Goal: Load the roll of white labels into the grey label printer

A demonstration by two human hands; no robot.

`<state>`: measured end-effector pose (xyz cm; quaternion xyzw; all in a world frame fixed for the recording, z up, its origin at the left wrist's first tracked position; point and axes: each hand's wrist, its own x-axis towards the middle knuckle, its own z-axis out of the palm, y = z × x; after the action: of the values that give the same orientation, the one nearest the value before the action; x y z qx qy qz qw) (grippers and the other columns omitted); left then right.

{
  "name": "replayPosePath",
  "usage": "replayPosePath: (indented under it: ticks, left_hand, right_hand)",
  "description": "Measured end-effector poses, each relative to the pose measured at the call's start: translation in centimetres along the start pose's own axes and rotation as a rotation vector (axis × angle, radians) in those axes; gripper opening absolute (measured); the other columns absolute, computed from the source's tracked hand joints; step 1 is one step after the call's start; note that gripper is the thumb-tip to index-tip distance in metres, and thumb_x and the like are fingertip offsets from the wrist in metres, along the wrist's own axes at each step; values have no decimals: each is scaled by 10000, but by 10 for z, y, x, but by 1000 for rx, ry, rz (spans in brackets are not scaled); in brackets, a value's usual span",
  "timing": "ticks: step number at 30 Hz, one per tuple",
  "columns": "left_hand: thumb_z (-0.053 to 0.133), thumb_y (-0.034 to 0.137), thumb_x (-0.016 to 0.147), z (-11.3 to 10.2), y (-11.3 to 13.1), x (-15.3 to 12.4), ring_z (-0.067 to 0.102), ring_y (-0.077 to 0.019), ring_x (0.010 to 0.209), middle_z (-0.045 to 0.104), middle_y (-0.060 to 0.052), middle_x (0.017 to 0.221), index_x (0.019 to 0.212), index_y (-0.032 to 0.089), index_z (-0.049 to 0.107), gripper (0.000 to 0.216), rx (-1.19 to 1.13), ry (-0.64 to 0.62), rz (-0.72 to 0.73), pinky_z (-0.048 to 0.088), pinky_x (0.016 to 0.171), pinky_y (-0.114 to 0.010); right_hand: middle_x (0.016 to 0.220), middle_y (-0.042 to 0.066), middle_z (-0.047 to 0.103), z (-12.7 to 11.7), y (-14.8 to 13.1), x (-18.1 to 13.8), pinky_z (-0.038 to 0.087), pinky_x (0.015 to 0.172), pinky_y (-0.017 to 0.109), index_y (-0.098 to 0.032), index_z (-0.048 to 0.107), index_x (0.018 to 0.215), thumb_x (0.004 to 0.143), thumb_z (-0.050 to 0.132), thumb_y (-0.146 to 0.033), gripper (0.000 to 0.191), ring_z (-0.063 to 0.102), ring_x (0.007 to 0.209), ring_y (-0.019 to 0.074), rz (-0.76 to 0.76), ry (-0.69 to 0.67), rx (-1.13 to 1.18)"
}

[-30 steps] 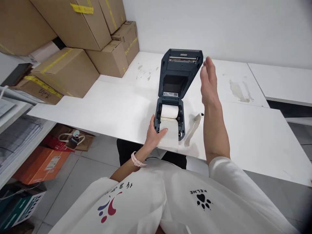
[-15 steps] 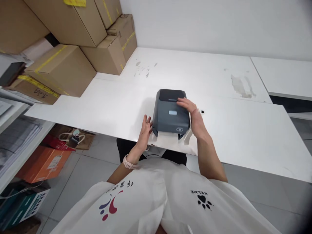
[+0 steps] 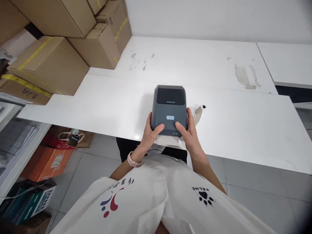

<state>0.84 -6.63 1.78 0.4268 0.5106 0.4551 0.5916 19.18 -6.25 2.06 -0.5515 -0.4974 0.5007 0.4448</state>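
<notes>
A dark grey label printer (image 3: 168,110) with a black window and a pale blue button sits near the front edge of the white table. My left hand (image 3: 151,132) grips its left front corner, thumb on top and fingers along the side. On the opposite side, my right hand (image 3: 189,130) holds the right front corner the same way. White label paper (image 3: 168,140) sticks out from beneath the printer's front. Just right of the printer, a small white paper roll (image 3: 201,109) lies on its side with a loose strip trailing from it.
Cardboard boxes (image 3: 52,65) with yellow tape are stacked at the back left of the white table (image 3: 117,107). A white wall (image 3: 195,19) stands behind. Below left are a shelf (image 3: 26,149) and an orange box (image 3: 46,162) on the tiled floor.
Both hands have closed on the printer's front corners; my right hand came down from its top right side. The printer now sits straighter, and the paper roll is in fuller view.
</notes>
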Motion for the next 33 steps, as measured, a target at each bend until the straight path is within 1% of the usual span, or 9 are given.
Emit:
replayPosePath:
  ticks: [5,12,14,16,19,21,25,30,33]
  left_hand:
    - [714,544,877,-1,-10,6,469,-322,1490,403,-125,1667,1606,293,291,880,2,-6,59,476,1182,-469]
    - [746,605,817,-13,-23,-1,487,-314,1451,392,-136,1652,1572,298,324,919,95,5,73,480,1135,-442]
    - [764,583,803,-18,-29,-16,551,-285,1352,487,-136,1555,1490,283,422,825,185,86,73,500,1071,-418]
    - [752,559,813,-20,-34,-31,636,-224,1093,656,-93,1237,1241,236,591,560,275,147,42,520,935,-367]
    - [708,560,837,-15,-32,-43,553,-141,717,603,5,746,787,199,616,376,267,33,-91,463,713,-301]
    - [702,573,831,-10,-25,-42,496,-116,615,578,15,647,670,192,602,426,178,-94,-188,424,638,-287]
    - [710,574,828,-6,-12,-38,457,-88,515,629,5,625,649,187,651,431,65,-199,-262,394,565,-275]
    - [686,557,861,-25,-16,-38,515,-108,558,649,-10,633,646,182,674,433,198,-303,-211,423,568,-267]
    - [652,542,891,-40,-18,-33,531,-120,580,614,5,602,635,188,660,437,278,-191,-111,432,580,-264]
  right_hand:
    - [1709,60,344,5,12,0,462,1217,529,-346,27,1679,953,541,-634,935,423,1537,285,68,-53,22]
    - [1707,37,355,1,12,1,450,1225,534,-359,105,1671,958,523,-630,869,406,1547,279,19,-57,-60]
    - [1711,33,348,0,13,2,428,1241,526,-359,134,1663,941,555,-624,877,399,1552,273,33,-47,-23]
    - [1713,35,341,0,15,3,406,1256,517,-352,150,1657,927,579,-618,888,391,1556,269,50,-37,19]
    - [1710,52,344,2,16,3,394,1264,500,-331,165,1651,912,603,-608,903,395,1554,267,62,-19,60]
    - [1705,65,353,3,15,2,391,1264,492,-319,180,1647,909,605,-606,898,409,1545,268,67,-9,64]
    - [1697,63,365,2,13,2,408,1251,498,-328,155,1655,928,555,-629,883,421,1534,271,49,-29,3]
    - [1729,81,283,2,4,12,407,1251,495,-308,120,1669,879,637,-622,994,371,1558,291,45,24,-42]
    - [1727,84,275,3,-3,22,348,1285,515,-305,139,1666,803,746,-589,1093,343,1566,307,50,63,-38]
